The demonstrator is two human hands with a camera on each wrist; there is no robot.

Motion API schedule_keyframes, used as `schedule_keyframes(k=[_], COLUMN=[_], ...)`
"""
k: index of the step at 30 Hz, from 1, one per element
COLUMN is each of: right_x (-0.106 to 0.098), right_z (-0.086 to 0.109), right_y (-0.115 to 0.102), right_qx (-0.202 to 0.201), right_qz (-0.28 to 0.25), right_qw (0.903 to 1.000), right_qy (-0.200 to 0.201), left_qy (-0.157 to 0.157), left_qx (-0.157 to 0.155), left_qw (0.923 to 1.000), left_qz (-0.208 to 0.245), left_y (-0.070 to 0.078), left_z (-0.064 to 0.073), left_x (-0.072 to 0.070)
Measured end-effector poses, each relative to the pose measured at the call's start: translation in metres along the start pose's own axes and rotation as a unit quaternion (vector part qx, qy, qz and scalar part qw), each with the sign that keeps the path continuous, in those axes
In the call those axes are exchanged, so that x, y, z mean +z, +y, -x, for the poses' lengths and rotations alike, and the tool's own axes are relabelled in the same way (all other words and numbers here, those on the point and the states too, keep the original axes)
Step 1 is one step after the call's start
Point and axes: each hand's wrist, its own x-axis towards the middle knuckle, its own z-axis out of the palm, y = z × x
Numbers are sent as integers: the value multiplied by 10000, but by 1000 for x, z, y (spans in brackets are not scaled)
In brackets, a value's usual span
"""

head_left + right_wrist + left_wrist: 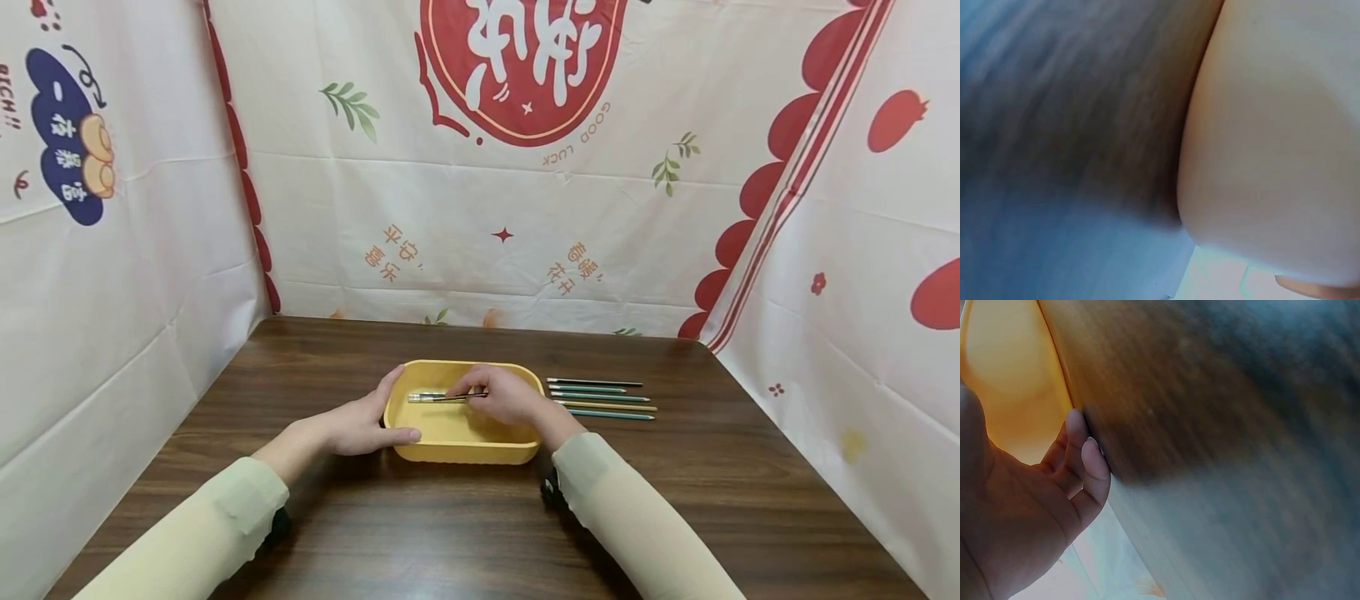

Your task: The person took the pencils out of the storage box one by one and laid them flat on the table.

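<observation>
A yellow rectangular tray with rounded corners sits on the table. My left hand holds its left end, with the thumb over the near left corner and the other fingers along the far left side. In the left wrist view, the fingertips lie against the tray's rim. My right hand reaches down into the tray and pinches a dark pencil between thumb and fingers. Pale pencil ends point left inside the tray; the palm side of the right hand is hidden.
To the right of the tray, several pencils lie side by side on the dark wooden table, dark, green and yellowish ones. Printed white cloth stands behind the table and on both sides.
</observation>
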Motion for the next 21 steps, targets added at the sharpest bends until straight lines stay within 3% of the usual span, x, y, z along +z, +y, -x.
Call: schedule_keyframes(k=[12,21], right_x=[-15,-40], right_z=[5,27], right_y=[-5,-11], right_qx=[-166,28], right_qz=[134,-37], right_qw=[9984,9982], right_qy=[532,599], left_qy=[10,19], left_qx=[7,-29], left_qw=[10000,10000], left_qz=[42,-54], left_y=[1,1], left_z=[0,1], left_x=[1,1])
